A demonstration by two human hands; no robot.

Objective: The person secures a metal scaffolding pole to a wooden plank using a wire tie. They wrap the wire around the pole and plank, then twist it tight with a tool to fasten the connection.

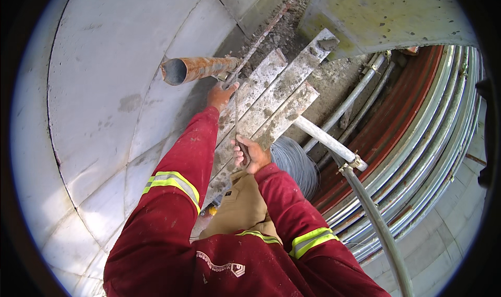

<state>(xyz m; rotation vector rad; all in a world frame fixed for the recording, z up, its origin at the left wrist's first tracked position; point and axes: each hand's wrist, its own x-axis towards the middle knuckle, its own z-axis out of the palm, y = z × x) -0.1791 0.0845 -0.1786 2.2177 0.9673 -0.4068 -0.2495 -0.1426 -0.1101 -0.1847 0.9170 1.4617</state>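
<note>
My left hand [222, 94] is closed just under a rusty steel pipe [201, 69], where a long rusty bar [266, 35] meets it; what its fingers pinch is too small to make out. Nearer to me, my right hand [251, 154] is wrapped round a dark, slim tool handle [242, 154], its kind hidden by the fingers. Between the two hands runs a thin wire [236, 106]. Under both hands lie mortar-stained planks [276, 85], set side by side.
A coil of grey wire [296, 166] lies right of the planks. Scaffold tubes with clamps [334, 143] cross at the right, beside curved red and metal pipes [407, 156]. Pale curved panels [115, 78] rise at left; a yellowish slab [386, 15] stands at the far right.
</note>
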